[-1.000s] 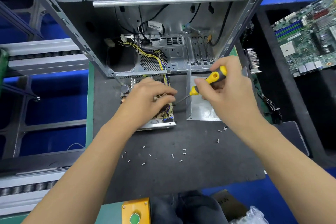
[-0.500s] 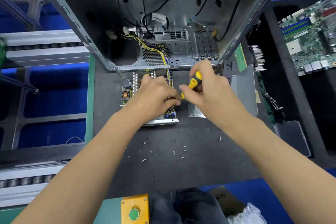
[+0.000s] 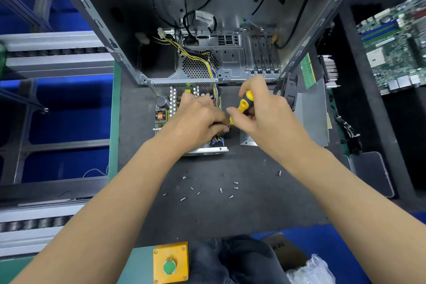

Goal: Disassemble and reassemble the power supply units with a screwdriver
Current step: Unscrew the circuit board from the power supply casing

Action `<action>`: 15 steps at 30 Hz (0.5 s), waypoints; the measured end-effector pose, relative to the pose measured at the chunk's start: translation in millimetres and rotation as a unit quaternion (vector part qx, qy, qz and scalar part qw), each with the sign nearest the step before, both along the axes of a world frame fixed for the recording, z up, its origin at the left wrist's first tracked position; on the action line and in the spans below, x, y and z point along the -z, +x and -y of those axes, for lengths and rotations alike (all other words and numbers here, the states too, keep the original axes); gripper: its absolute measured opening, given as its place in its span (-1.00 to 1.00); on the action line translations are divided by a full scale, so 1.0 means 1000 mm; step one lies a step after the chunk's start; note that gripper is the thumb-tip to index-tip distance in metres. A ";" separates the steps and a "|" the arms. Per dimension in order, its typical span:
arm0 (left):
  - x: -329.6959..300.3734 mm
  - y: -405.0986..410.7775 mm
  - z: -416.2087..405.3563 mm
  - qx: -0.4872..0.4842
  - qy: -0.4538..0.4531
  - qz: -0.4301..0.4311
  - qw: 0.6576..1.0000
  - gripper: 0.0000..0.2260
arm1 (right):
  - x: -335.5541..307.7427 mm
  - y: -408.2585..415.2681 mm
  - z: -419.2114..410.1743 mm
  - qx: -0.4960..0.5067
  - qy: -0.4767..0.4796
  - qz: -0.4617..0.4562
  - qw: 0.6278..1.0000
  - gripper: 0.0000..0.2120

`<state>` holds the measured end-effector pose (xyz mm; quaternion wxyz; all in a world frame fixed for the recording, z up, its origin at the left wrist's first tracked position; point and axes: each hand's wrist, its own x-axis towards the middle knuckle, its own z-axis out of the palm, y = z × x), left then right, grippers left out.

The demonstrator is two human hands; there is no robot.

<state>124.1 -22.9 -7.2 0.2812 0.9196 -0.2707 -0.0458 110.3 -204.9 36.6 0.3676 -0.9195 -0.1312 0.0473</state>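
The computer case (image 3: 230, 30) stands open at the far side of the tabletop (image 3: 253, 203), unchanged in position. The power supply unit (image 3: 168, 117), cover off and board exposed, lies directly in front of the case; its cover (image 3: 311, 117) lies to the right. Over the last second the right hand (image 3: 265, 117) has moved left and closed in on the unit, and the yellow-handled screwdriver (image 3: 244, 104) it grasps has swung from a shallow slant to steeply upright. The tip is hidden between the hands. The left hand (image 3: 198, 122) remains on the board, fingers curled at its right edge; whether they pinch anything cannot be determined. Assessment: the driver appears set on a screw. Loose screws (image 3: 221, 189) lie scattered nearer the person.
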 end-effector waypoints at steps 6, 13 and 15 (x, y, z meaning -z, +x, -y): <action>0.001 -0.001 -0.001 0.004 0.014 -0.007 1.000 -0.91 | -0.001 -0.001 -0.002 -0.010 -0.017 0.004 1.000 -0.70; -0.002 -0.004 -0.032 -0.094 0.032 0.061 0.993 -0.37 | -0.014 -0.004 -0.004 -0.066 -0.055 0.017 0.996 -0.72; -0.004 -0.007 -0.036 -0.087 0.069 0.058 0.992 -0.25 | -0.018 -0.002 -0.005 -0.074 -0.068 0.013 0.995 -0.78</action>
